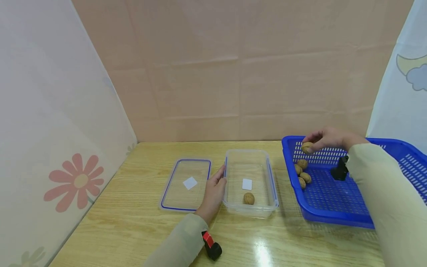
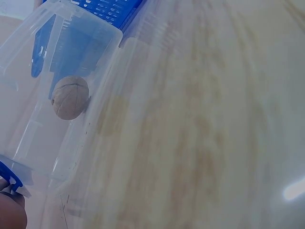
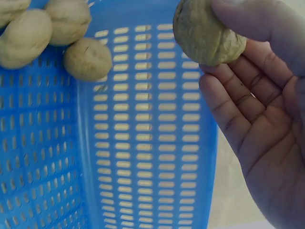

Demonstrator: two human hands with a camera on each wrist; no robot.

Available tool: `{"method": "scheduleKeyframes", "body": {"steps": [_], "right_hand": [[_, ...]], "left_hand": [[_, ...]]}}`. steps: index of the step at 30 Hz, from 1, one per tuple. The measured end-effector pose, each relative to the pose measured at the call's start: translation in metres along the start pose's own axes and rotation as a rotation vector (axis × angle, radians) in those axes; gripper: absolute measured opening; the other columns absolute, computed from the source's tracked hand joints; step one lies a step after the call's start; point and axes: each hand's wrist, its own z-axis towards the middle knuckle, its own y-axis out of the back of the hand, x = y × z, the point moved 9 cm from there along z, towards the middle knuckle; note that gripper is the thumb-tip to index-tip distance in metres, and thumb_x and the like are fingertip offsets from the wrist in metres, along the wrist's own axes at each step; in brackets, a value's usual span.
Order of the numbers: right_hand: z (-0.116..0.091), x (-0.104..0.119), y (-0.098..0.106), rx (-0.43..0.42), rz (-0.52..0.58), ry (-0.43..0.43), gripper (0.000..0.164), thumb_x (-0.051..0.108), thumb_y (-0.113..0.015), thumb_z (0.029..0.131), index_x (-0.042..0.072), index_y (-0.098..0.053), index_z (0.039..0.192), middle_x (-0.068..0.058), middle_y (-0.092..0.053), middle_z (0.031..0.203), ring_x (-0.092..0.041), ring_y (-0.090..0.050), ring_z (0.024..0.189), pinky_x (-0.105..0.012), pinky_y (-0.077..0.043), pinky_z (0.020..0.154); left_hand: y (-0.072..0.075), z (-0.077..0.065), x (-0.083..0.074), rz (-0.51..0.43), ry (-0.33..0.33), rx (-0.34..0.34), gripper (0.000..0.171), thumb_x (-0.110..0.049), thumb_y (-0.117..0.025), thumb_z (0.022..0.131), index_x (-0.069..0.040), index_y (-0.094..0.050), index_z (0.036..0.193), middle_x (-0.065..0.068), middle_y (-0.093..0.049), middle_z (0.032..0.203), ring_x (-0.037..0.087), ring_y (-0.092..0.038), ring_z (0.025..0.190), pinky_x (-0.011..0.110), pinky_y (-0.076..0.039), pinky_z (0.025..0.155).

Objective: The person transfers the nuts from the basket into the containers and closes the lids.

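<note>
My right hand (image 1: 325,139) pinches a walnut (image 1: 307,148) between thumb and fingers, above the left end of a blue basket (image 1: 337,218). In the right wrist view the walnut (image 3: 202,36) sits at the fingertips over the slotted side wall. Several more walnuts (image 1: 302,164) lie below in the basket's left corner. My left hand (image 1: 215,191) holds the left side of a clear plastic container (image 1: 274,181), thumb by the rim. One walnut (image 1: 248,198) rests inside near its front; the left wrist view shows this walnut (image 2: 70,98) through the clear wall.
A clear lid with a blue seal (image 1: 197,163) lies flat left of the container, a white square label (image 1: 190,183) on it. A black object (image 1: 339,170) stands inside the basket by the right sleeve. A pinkish-brown backdrop (image 1: 200,74) rises behind the wooden table (image 1: 126,222).
</note>
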Motion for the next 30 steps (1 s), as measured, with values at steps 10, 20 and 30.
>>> {"method": "scheduleKeyframes", "body": {"steps": [10,20,30], "right_hand": [[0.008,0.018,0.003,-0.003,0.030,0.023,0.047,0.022,-0.072,0.078,-0.005,-0.060,0.115,-0.008,-0.067,0.103,-0.012,-0.058,0.091,-0.027,-0.049,0.079],[0.021,0.049,-0.007,0.039,0.098,0.073,0.048,0.023,-0.073,0.079,-0.002,-0.059,0.117,-0.006,-0.066,0.105,-0.012,-0.059,0.094,-0.029,-0.048,0.086],[0.034,0.080,-0.020,0.062,0.093,0.148,0.048,0.022,-0.073,0.078,-0.001,-0.059,0.118,-0.006,-0.066,0.105,-0.013,-0.059,0.095,-0.027,-0.048,0.085]], "left_hand": [[-0.003,-0.001,0.003,0.009,0.013,0.000,0.048,-0.007,-0.041,0.091,-0.007,-0.040,0.139,0.002,-0.036,0.146,0.022,-0.028,0.137,0.039,-0.025,0.112],[-0.002,0.000,0.004,0.006,0.006,-0.010,0.048,-0.006,-0.041,0.091,-0.007,-0.041,0.139,0.005,-0.036,0.147,0.023,-0.028,0.137,0.039,-0.025,0.112],[-0.003,0.001,0.004,-0.012,-0.005,0.001,0.048,-0.005,-0.041,0.091,-0.007,-0.041,0.139,0.007,-0.033,0.148,0.022,-0.026,0.137,0.040,-0.024,0.112]]}}
